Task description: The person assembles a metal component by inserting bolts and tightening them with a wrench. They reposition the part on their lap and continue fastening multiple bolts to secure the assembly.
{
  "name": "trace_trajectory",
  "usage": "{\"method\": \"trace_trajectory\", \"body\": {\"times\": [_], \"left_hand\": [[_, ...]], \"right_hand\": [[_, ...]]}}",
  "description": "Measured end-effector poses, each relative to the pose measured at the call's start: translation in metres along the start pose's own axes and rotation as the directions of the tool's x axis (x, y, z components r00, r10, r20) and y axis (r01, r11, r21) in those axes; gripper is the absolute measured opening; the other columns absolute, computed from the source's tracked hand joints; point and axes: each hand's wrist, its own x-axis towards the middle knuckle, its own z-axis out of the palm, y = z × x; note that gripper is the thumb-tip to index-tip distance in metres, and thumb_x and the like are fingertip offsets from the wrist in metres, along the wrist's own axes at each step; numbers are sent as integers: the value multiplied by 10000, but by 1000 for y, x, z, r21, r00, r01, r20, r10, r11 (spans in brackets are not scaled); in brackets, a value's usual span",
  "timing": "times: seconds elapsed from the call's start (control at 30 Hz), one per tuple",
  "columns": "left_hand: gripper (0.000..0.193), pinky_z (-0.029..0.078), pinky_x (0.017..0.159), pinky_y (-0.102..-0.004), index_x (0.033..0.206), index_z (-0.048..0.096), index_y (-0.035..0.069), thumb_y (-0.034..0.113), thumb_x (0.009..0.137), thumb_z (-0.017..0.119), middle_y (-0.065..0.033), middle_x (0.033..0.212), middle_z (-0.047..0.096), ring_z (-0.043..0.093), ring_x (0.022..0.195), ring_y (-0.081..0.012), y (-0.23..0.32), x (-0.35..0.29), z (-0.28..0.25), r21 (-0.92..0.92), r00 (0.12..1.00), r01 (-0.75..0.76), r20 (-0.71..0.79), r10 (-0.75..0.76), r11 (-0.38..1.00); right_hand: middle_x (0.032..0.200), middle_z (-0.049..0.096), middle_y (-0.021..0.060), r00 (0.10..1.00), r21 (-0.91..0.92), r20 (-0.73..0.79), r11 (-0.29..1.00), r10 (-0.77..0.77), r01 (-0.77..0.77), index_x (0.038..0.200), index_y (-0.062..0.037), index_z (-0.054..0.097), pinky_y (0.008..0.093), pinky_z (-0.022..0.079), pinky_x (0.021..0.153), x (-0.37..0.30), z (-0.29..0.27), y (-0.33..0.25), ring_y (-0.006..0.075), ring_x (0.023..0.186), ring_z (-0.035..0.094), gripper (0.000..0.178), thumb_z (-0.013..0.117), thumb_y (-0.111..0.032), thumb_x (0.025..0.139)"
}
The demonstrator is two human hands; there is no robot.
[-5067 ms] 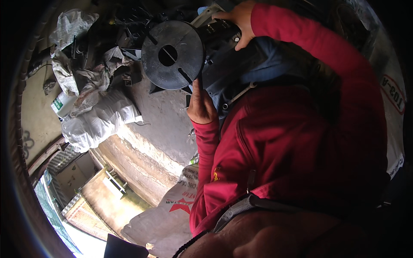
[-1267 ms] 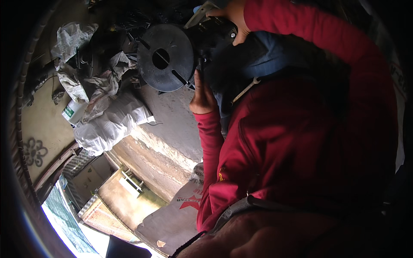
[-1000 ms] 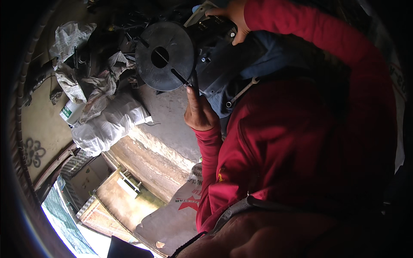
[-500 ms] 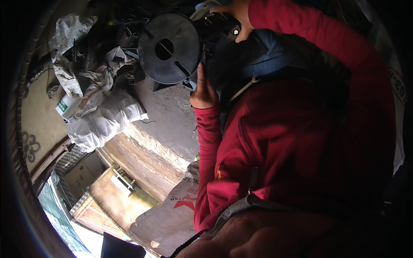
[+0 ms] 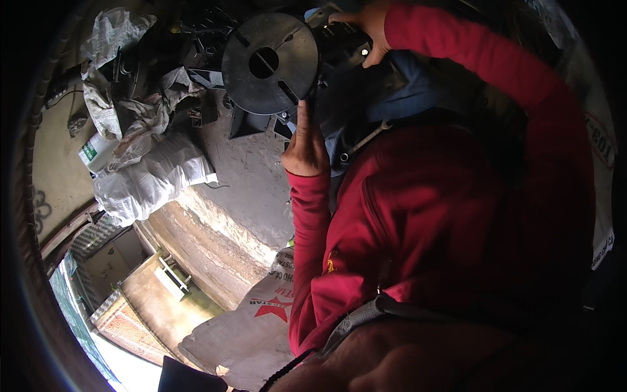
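A black slotted disc (image 5: 294, 49) with a round hole in its middle faces me at the top centre. My left hand (image 5: 305, 147) is at its lower right rim, index finger stretched up against the edge and the other fingers curled. To the disc's right, my right hand (image 5: 373, 29) is closed around a dark metal part (image 5: 343, 47), thumb on one side and fingers on the other. A bright bolt head (image 5: 365, 51) shows beside that thumb. How the part joins the disc is too dark to tell. An open-ended wrench (image 5: 367, 140) lies by my lap.
Left of the disc lie crumpled plastic bags (image 5: 153, 176), a white container (image 5: 98, 153) and dark metal pieces (image 5: 251, 123). A printed sack (image 5: 241, 340) is on the floor at my left. Another sack (image 5: 602, 196) stands at the far right.
The disc has shifted slightly right and up in view, and its face catches more light. My left index finger now meets its rim near a slot. The right hand keeps its hold.
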Motion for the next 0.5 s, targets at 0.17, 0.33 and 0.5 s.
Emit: {"method": "trace_trajectory", "body": {"times": [0.17, 0.33, 0.5], "left_hand": [[500, 442, 494, -282, 1327, 491, 73, -65, 847, 488, -114, 648, 546, 527, 505, -168, 12, 7, -16, -54, 989, -94, -117, 87, 994], [575, 409, 446, -351, 1344, 486, 159, 11, 792, 549, -106, 569, 498, 489, 431, -231, -22, -15, 21, 154, 995, 80, 42, -87, 985], [591, 396, 432, -361, 1342, 492, 205, -1, 790, 550, -97, 543, 492, 465, 403, -225, 0, -3, 4, 65, 1000, 20, 12, -21, 998]], "right_hand": [[960, 647, 224, 999, 9, -30, 1000, -9, 9, 1433, -122, 252, 418, 476, 805, 2, 6, 1, 389, 872, 626, 1157, 756, -601, 509], [966, 650, 214, 999, 43, 17, 998, -38, 37, 1418, -120, 270, 423, 471, 789, 7, -4, -8, 384, 869, 626, 1130, 764, -583, 513], [964, 653, 206, 998, 61, -17, 996, -63, 64, 1422, -136, 258, 423, 471, 785, 5, 8, 0, 386, 870, 626, 1117, 762, -574, 527]]}}
